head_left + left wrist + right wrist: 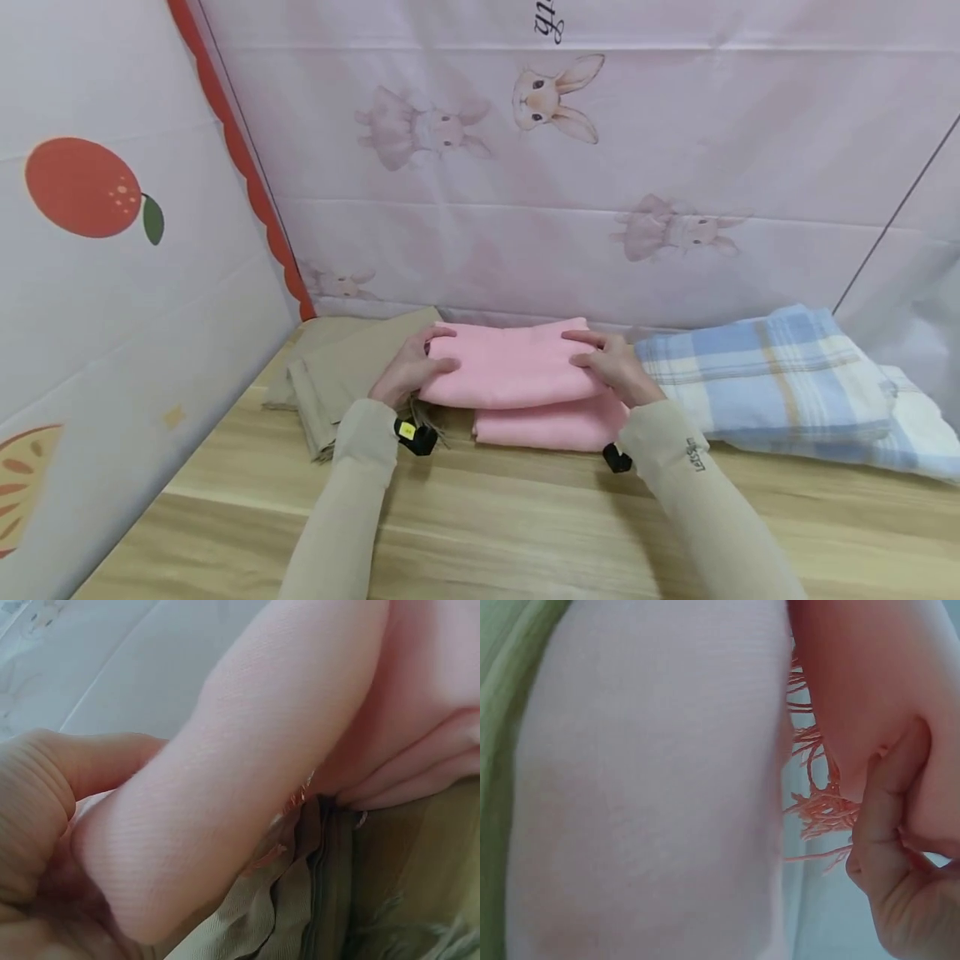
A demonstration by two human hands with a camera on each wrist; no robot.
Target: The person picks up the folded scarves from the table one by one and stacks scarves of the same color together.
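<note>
A folded pink scarf (pixel 510 364) is held up by its two ends between my hands. On the left, my left hand (pixel 405 367) grips one end, its thumb over the front. The left wrist view shows the thick fold of the scarf (pixel 247 750) against that hand (pixel 34 810). My right hand (pixel 617 368) pinches the opposite end; in the right wrist view its fingers (pixel 913 754) press into the pink cloth, near a hanging fringe (pixel 817 806). Under the raised scarf, another folded pink layer (pixel 551 427) lies on the table.
Folded khaki cloths (pixel 352 354) with fringed edges lie at the left, near the wall. To the right is a stack of blue-and-white plaid cloth (pixel 765 383). A pink rabbit-print backdrop (pixel 480 242) rises behind the wooden table (pixel 510 517).
</note>
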